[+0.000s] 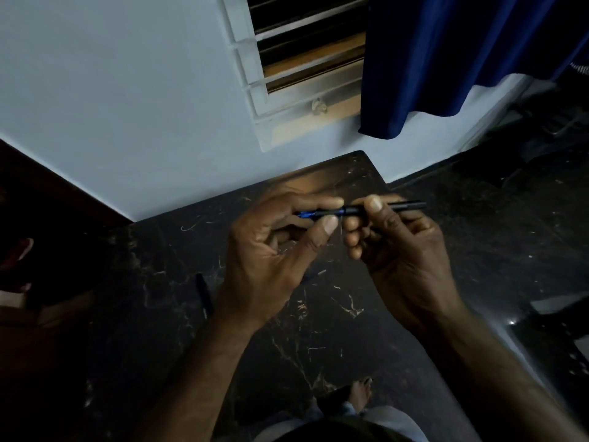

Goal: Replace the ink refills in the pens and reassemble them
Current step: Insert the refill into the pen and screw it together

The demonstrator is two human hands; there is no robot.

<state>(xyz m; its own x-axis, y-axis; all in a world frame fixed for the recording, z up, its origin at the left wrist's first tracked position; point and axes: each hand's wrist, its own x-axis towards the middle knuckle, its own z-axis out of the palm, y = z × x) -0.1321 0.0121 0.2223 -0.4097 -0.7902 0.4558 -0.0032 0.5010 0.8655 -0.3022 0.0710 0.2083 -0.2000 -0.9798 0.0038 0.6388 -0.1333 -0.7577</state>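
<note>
I hold one pen level above the dark marbled table point(178, 314). My left hand point(274, 250) pinches the pen's blue front section point(322, 214) between thumb and fingers. My right hand point(395, 247) grips the dark barrel point(408, 206), whose end sticks out to the right. The two parts meet between my thumbs; whether they are joined is unclear. A second dark pen point(204, 293) lies on the table left of my left wrist. A thin pale stick, perhaps a refill point(315, 275), lies on the table between my hands, mostly hidden.
A pale wall with a barred window point(306, 59) rises behind the table. A blue curtain point(452, 59) hangs at the upper right. Dark floor lies right of the table. My bare foot point(360, 393) shows at the bottom.
</note>
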